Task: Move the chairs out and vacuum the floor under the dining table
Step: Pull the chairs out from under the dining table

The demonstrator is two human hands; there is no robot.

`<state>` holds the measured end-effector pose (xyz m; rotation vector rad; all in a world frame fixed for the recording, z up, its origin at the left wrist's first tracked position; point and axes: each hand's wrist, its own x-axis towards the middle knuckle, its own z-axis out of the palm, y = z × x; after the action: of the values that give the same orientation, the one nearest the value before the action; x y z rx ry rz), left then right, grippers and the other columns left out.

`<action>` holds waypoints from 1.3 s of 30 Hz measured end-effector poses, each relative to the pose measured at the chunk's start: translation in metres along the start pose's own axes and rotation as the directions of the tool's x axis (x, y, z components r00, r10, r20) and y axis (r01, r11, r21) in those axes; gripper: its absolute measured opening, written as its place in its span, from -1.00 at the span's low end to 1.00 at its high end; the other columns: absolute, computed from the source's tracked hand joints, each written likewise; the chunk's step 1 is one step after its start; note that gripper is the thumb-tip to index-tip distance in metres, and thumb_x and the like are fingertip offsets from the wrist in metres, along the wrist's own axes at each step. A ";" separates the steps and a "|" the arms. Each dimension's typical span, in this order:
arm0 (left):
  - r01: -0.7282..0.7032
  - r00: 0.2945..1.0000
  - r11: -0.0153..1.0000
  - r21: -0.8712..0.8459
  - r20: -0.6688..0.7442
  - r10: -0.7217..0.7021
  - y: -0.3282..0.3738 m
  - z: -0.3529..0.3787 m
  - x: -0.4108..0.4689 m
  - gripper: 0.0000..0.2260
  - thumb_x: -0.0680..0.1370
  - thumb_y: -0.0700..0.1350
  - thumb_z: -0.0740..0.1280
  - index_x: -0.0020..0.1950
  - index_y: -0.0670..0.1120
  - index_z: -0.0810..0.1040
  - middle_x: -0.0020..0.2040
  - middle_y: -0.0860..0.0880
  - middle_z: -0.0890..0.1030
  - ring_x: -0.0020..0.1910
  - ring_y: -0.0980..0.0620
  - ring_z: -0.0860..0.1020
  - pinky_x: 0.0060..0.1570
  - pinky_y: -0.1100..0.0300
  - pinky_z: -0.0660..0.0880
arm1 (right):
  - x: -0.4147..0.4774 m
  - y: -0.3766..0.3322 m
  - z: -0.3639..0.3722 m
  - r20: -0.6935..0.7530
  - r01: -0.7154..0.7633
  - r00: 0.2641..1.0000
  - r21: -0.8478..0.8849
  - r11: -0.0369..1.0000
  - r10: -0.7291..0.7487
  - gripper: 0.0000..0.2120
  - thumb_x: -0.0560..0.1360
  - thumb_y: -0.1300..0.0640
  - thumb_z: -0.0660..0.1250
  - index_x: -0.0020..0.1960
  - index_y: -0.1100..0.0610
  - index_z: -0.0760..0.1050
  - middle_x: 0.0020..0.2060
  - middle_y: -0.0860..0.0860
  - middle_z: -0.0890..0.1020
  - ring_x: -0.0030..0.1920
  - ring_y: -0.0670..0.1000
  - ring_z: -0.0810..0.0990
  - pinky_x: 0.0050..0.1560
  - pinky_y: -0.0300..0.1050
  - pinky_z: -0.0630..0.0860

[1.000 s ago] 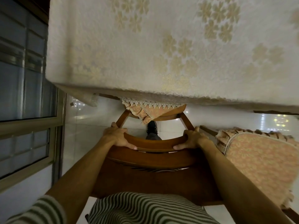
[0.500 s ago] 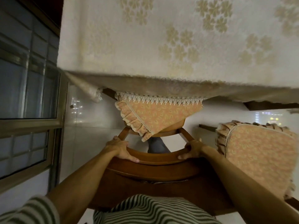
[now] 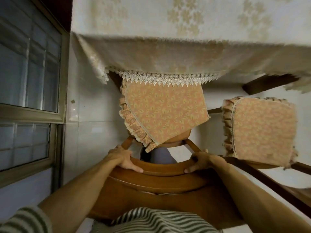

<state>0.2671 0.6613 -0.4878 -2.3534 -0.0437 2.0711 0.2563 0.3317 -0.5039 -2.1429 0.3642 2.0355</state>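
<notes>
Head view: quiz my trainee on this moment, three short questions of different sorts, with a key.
1. True or false: the left hand and the right hand both grip the chair by its back.
2. The cushion on that chair lies: A) wholly under the tablecloth; B) mostly out from under it; C) on the floor.
3. Fill in: the second chair stands to the person's ____.

Key: 1 true; 2 B; 3 right.

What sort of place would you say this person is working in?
Most likely a home dining room: a large draped tablecloth with lace trim, a wooden chair and a second chair beside it with frilled seat cushions, and a tiled floor by a window.
</notes>
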 end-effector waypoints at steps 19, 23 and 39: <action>0.022 0.999 1.000 0.021 0.025 -0.023 0.011 0.137 -0.005 -0.02 0.17 0.59 0.32 0.48 0.12 0.30 0.48 -0.16 0.24 0.42 -0.21 0.33 0.35 -0.12 0.37 | 0.027 0.057 0.141 0.057 0.029 0.998 0.001 1.000 -0.029 0.20 -0.09 -0.59 0.43 0.46 -0.10 0.31 0.46 0.03 0.29 0.45 0.17 0.29 0.46 0.23 0.27; 0.037 0.999 0.999 0.014 0.033 -0.037 0.012 0.153 -0.003 -0.03 0.19 0.57 0.33 0.48 0.11 0.30 0.49 -0.16 0.22 0.42 -0.21 0.32 0.34 -0.11 0.37 | 0.026 0.060 0.156 0.054 0.019 0.998 -0.040 0.999 -0.017 0.09 0.06 -0.55 0.43 0.48 -0.09 0.29 0.46 0.06 0.24 0.47 0.19 0.24 0.47 0.23 0.24; 0.028 0.999 0.998 0.054 0.039 -0.030 0.015 0.198 0.001 -0.04 0.24 0.56 0.31 0.52 0.11 0.27 0.51 -0.18 0.20 0.45 -0.23 0.30 0.37 -0.13 0.37 | 0.030 0.071 0.187 0.027 0.000 1.000 -0.112 0.994 0.003 0.00 0.24 -0.48 0.40 0.53 -0.06 0.21 0.52 0.11 0.14 0.53 0.21 0.11 0.48 0.22 0.17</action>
<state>0.0715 0.6433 -0.5141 -2.2676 -0.0220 2.0791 0.0582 0.3149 -0.5409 -2.1758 0.2533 2.1318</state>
